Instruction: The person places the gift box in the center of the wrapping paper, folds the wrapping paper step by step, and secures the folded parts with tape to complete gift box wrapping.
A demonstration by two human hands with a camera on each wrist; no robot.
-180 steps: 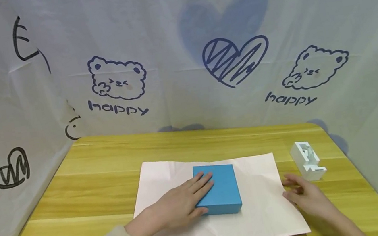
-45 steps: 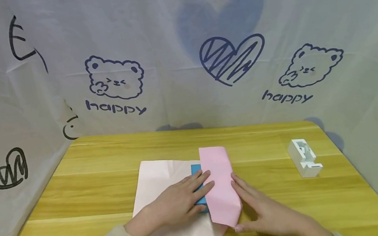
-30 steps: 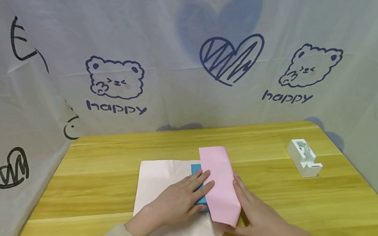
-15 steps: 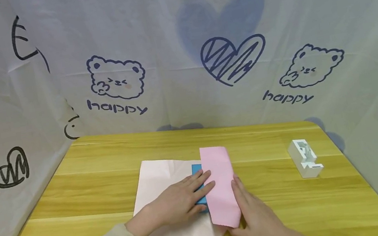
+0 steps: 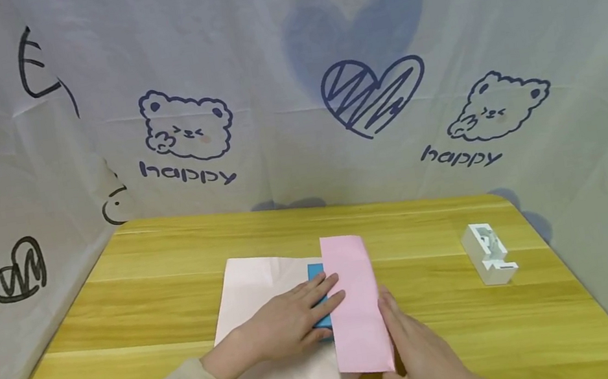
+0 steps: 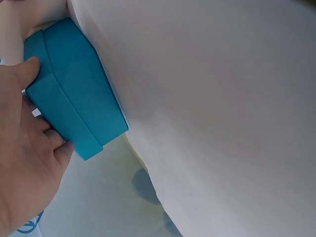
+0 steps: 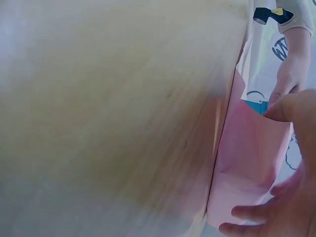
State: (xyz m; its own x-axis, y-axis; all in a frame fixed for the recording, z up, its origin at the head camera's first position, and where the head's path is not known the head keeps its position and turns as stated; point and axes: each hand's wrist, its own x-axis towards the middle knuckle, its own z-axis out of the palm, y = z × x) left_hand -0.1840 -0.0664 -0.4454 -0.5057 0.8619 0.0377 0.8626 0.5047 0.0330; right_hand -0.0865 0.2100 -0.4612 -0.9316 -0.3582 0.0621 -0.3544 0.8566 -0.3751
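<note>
A blue box lies on a sheet of paper, pale on its upper face. The sheet's right part is folded over the box as a pink flap, which hides most of it. My left hand rests flat on the box, fingertips on the flap's left edge. In the left wrist view its thumb touches the side of the box. Along the fold, the fingers of my right hand lie fairly straight against the pink paper, with the thumb by the near corner.
A white tape dispenser stands at the right of the wooden table. A white printed cloth hangs behind the table and along its sides.
Six seconds ago the sheet lay flat; its right part is now folded left over the box. Lately the flap's near corner has straightened and my right hand has shifted slightly. The left hand stays put.
</note>
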